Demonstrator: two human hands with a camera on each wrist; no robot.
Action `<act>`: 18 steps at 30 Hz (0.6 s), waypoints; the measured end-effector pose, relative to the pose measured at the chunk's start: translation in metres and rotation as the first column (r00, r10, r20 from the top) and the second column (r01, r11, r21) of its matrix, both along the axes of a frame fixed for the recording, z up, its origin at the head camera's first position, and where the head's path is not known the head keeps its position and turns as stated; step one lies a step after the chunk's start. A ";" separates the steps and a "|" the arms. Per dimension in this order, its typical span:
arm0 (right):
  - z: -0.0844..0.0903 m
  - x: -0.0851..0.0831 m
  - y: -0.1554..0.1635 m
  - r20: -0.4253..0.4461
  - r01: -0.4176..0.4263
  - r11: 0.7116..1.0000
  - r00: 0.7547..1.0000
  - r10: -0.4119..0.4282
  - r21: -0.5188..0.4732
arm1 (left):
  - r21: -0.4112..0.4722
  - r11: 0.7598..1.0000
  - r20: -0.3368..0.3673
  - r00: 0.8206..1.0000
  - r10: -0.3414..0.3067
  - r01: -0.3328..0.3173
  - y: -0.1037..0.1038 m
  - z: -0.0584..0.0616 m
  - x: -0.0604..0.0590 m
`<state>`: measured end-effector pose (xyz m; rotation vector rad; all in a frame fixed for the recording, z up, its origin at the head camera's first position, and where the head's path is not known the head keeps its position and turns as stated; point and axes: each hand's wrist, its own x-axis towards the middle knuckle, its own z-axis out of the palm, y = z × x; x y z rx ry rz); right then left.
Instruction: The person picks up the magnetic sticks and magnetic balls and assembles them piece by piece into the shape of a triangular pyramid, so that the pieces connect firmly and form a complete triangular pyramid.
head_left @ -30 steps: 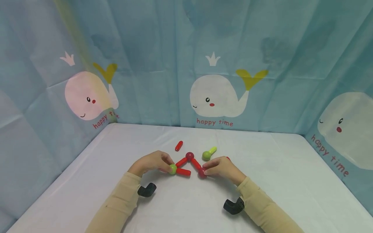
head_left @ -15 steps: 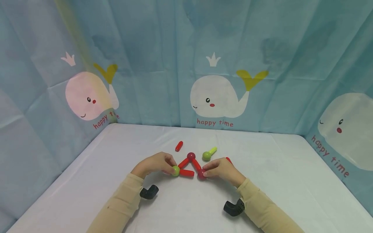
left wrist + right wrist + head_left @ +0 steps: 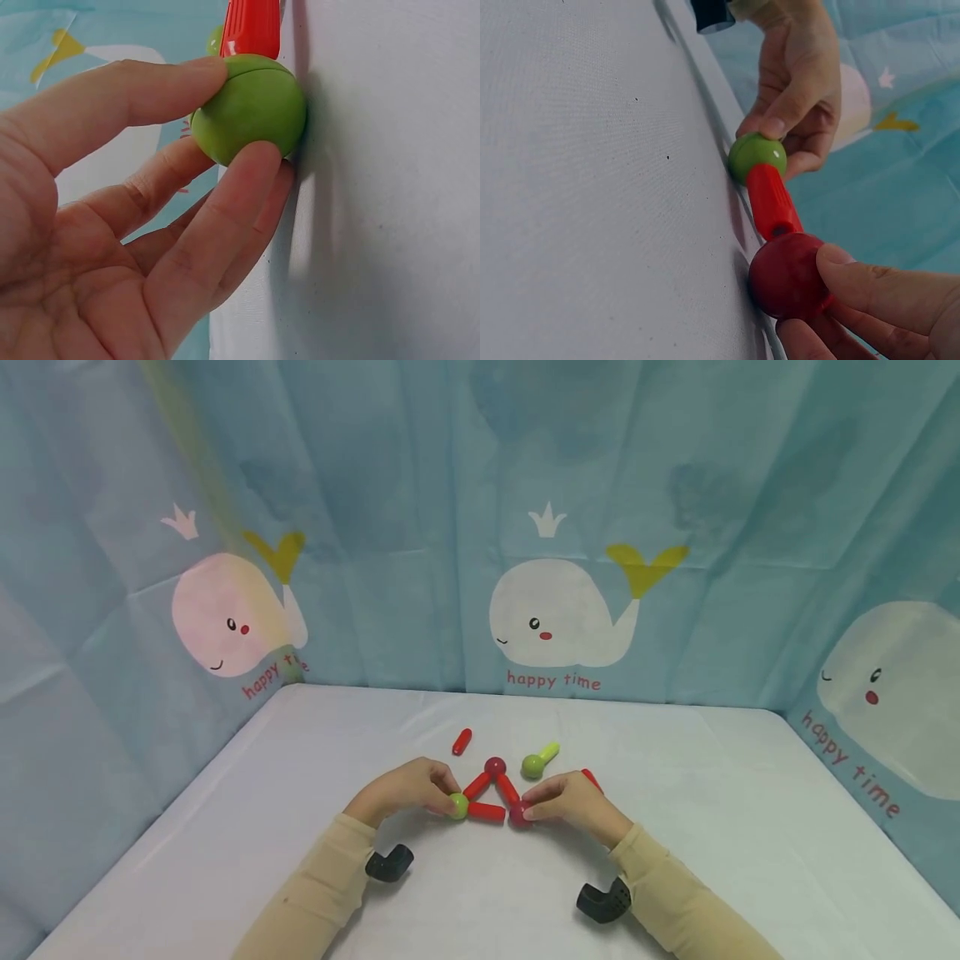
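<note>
My left hand [image 3: 416, 787] pinches a green ball [image 3: 251, 109] between thumb and fingers, low over the white table. Two red rods branch from that ball: one runs to a dark red ball [image 3: 495, 767] at the back, the other, a front red rod [image 3: 486, 812], points right. Its free end sits right by a second dark red ball [image 3: 789, 276], which my right hand [image 3: 576, 802] grips with thumb and fingers. Another red rod [image 3: 507, 790] joins the two dark red balls. Together the pieces outline a small triangle.
A loose red rod [image 3: 462, 742] lies behind the triangle. A green ball [image 3: 532, 767] with a yellow-green rod [image 3: 551, 752] lies to its right. Another red rod [image 3: 592, 779] shows partly behind my right hand. A blue whale-print curtain [image 3: 375, 610] borders the table.
My left hand has moved slightly right with the green ball, bringing the front rod's free end closer to the dark red ball in my right hand, which has hardly moved.
</note>
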<state>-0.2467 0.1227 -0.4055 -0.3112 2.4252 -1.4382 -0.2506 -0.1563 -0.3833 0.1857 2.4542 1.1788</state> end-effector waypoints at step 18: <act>0.002 0.002 -0.002 -0.012 -0.014 1.000 1.000 0.014 0.008 | 0.001 1.000 -0.007 1.000 -0.016 0.016 0.004 0.000 0.002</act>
